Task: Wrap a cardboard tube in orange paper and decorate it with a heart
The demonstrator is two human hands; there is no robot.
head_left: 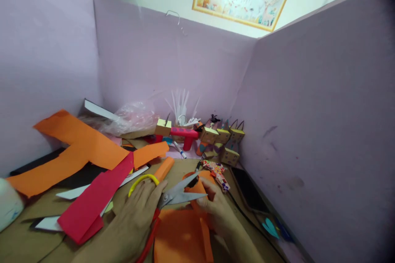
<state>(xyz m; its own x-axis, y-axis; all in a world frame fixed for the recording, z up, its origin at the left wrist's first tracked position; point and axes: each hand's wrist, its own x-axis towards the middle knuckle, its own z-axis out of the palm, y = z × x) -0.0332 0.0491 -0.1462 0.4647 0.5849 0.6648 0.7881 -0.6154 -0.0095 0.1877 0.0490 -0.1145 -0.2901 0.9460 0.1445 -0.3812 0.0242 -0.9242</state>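
Open scissors [177,198] point right; careless closing could nick your right hand [219,209], its thumb beside a blade tip.
Your left hand [138,203], palm down, holds the scissors near centre, blades spread wide; just right, your right hand pinches orange paper [209,176] between thumb and fingers, forearm angled from near right.

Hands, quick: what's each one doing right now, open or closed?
Left hand: holding the scissors by the handles, blades apart.
Right hand: closed on orange paper, beside the blades.
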